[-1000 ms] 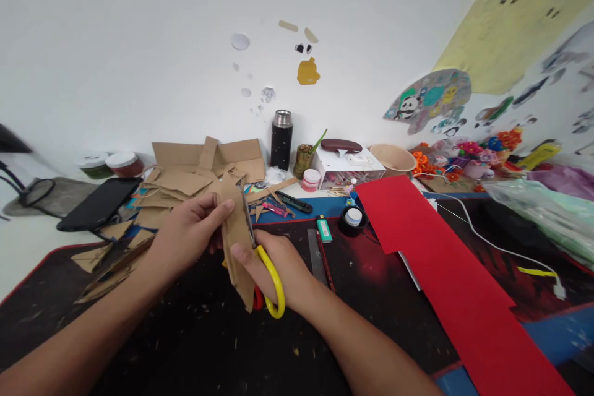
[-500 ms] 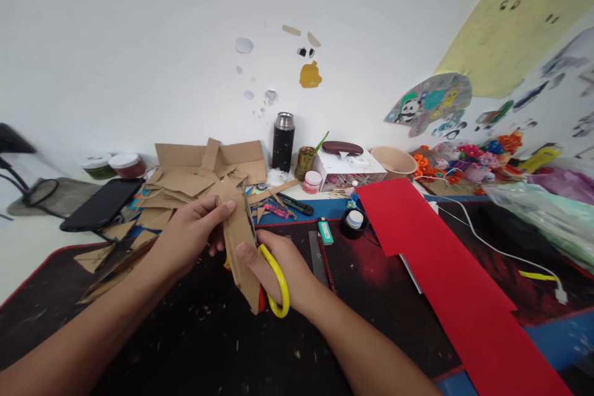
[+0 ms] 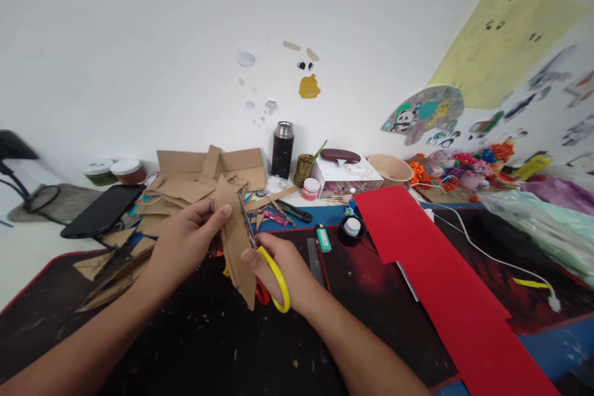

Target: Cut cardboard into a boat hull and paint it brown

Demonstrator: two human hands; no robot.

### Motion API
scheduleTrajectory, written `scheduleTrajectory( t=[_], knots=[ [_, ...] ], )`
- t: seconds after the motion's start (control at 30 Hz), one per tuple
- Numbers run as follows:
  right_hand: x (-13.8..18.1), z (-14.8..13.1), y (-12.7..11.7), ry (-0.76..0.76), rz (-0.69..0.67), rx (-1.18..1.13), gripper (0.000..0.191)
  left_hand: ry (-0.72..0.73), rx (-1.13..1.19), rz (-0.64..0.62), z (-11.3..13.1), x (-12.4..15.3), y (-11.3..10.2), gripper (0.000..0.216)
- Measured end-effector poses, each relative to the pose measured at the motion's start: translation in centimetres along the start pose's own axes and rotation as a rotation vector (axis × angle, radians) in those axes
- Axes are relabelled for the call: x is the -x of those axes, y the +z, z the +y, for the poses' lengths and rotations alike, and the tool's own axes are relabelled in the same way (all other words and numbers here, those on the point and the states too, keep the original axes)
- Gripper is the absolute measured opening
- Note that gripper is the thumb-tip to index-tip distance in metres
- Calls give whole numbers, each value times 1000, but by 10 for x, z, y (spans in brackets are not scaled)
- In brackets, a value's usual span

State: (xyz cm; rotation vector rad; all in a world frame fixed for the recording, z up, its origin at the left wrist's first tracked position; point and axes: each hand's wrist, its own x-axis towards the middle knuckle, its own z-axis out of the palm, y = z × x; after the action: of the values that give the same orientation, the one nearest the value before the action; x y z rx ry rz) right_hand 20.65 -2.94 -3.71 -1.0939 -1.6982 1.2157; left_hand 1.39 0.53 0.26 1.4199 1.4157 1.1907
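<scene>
- Centre frame: my left hand (image 3: 189, 236) pinches the long tan cardboard strip (image 3: 236, 250), now turned edgeward.
- Right hand (image 3: 288, 267) clasps yellow-and-red-handled metal scissors (image 3: 279, 277), their alignment seemingly clearer.

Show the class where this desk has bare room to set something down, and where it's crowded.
The dark mat, lightly flecked, has room on the near side of the left hand and right hand, and between the thin red stick and red sheet. Crowded: the far side, where cardboard pieces, black flask and white box sit close together.
</scene>
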Motion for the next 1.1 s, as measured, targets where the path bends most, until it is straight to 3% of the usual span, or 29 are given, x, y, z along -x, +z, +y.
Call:
scheduleTrajectory(
  t=[0.17,0.37,0.63,1.1],
  knots=[
    [1,-5,1,-3,-38,-58,58,-47,203,95,1,-7,-4,43],
    [0,-6,1,46,-35,-184,62,-22,119,67,7,-5,-7,43],
    [0,-2,-1,-4,-43,13,62,-51,144,23,-2,-3,-4,45],
    [-1,4,-1,-23,-38,107,63,-73,88,-39,-8,-3,0,53]
  ],
)
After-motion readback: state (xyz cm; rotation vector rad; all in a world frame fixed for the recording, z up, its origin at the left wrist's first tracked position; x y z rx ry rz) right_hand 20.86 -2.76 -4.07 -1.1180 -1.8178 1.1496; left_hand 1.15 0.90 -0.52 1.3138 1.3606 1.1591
